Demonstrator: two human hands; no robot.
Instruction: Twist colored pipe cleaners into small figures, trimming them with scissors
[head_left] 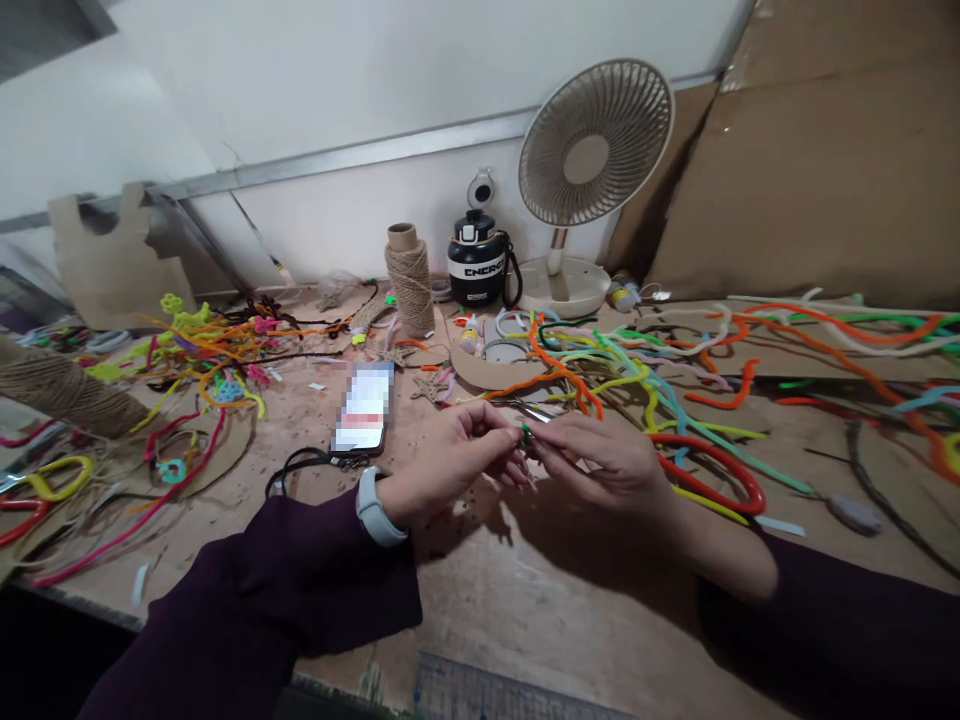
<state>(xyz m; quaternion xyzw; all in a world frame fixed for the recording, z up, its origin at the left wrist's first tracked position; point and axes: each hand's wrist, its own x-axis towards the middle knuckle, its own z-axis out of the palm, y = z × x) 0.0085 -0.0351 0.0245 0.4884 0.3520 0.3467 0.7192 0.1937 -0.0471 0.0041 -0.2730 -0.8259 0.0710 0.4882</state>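
Observation:
Near the middle of the head view, my left hand [457,455] pinches a small dark green piece [526,436] between thumb and forefinger. From the other side my right hand [607,460] grips the same piece with its fingertips, so both hands meet over the wooden table [480,620]. The piece is too small to make out in detail. Just behind the fingertips lie metal scissor blades [536,408], and their red handle [720,470] shows beyond my right wrist. A phone [364,408] with a lit screen lies left of my left hand.
A twine spool [409,280], a black bottle [477,262] and a fan [596,150] stand at the back. Colourful pipe cleaners [622,365] spread over the right; more [202,340] are heaped left. Yellow-handled scissors [64,478] lie far left, a ruler [495,690] at the front edge.

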